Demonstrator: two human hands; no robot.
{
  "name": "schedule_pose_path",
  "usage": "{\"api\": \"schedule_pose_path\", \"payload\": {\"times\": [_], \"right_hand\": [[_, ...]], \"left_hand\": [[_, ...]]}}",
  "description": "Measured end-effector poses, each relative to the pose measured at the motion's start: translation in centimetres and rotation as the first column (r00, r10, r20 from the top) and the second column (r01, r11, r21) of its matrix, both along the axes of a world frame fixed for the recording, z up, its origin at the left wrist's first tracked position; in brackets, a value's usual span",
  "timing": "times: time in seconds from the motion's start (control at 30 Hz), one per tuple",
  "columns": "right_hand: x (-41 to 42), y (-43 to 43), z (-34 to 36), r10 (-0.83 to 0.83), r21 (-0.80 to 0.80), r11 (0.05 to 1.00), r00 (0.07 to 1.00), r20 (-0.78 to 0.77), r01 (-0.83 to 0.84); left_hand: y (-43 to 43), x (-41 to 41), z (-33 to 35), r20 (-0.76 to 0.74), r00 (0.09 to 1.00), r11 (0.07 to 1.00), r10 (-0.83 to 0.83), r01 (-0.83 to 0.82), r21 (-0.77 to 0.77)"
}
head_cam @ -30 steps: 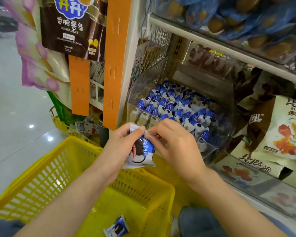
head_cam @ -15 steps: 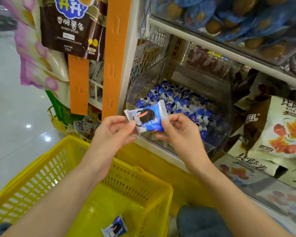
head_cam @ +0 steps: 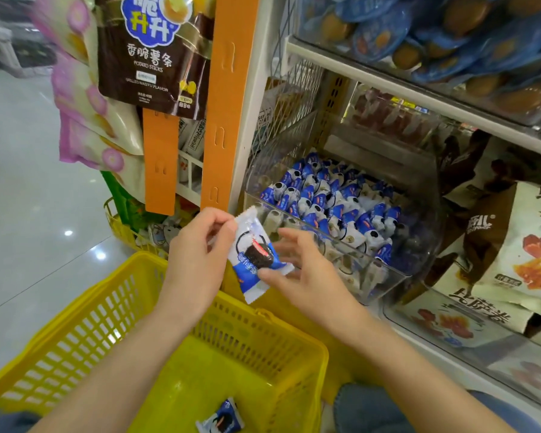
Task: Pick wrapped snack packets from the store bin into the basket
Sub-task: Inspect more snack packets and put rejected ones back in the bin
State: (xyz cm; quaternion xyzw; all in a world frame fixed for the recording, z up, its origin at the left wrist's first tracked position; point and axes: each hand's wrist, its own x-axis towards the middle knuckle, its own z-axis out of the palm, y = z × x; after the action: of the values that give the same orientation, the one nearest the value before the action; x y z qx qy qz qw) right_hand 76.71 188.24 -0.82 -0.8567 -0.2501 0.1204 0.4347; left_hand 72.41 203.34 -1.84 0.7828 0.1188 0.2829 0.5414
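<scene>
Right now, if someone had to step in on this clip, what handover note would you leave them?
Left hand pinches the upper end of the held packet, in front of the bin and near the far rim of the yellow basket.
Right hand: thumb at the packet's lower end, fingers spread; whether it really grips cannot be told.
Clear bin on the shelf holds many blue packets.
Done: one packet lies on the basket floor.
Left: drop the held packet in, then pick more from the bin.
</scene>
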Motion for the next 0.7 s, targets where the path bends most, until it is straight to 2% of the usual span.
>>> {"api": "schedule_pose_path", "payload": {"times": [0.1, 0.23, 0.37, 0.47, 0.57, 0.7], "right_hand": [[-0.2, 0.5, 0.2, 0.017, 0.126, 0.992, 0.998, 0.069, -0.025], [-0.3, 0.7, 0.6, -0.008, 0.154, 0.988, 0.992, 0.127, -0.012], [-0.1, 0.5, 0.9, -0.095, 0.245, 0.966, 0.994, 0.061, 0.077], [-0.1, 0.4, 1.0, -0.074, 0.284, 0.957, 0.997, 0.032, 0.062], [-0.2, 0.4, 1.0, -0.016, 0.228, 0.974, 0.991, 0.135, -0.015], [0.0, 0.2, 1.0, -0.012, 0.146, 0.989, 0.971, 0.239, -0.023]], "left_hand": [[-0.2, -0.5, 0.2, 0.003, 0.996, 0.985, -0.087, 0.086, 0.151], [-1.0, -1.2, 0.5, -0.012, 0.979, 0.954, -0.202, 0.200, 0.223], [-1.7, -1.1, 0.1, -0.055, 0.980, 0.981, -0.190, 0.192, 0.032], [-2.0, -1.1, 0.0, -0.103, 0.967, 0.971, -0.235, 0.228, -0.075], [-1.8, -0.8, 0.0, -0.118, 0.958, 0.953, -0.263, 0.239, -0.188], [-1.7, -0.5, -0.2, -0.160, 0.939, 0.920, -0.303, 0.245, -0.306]]}}
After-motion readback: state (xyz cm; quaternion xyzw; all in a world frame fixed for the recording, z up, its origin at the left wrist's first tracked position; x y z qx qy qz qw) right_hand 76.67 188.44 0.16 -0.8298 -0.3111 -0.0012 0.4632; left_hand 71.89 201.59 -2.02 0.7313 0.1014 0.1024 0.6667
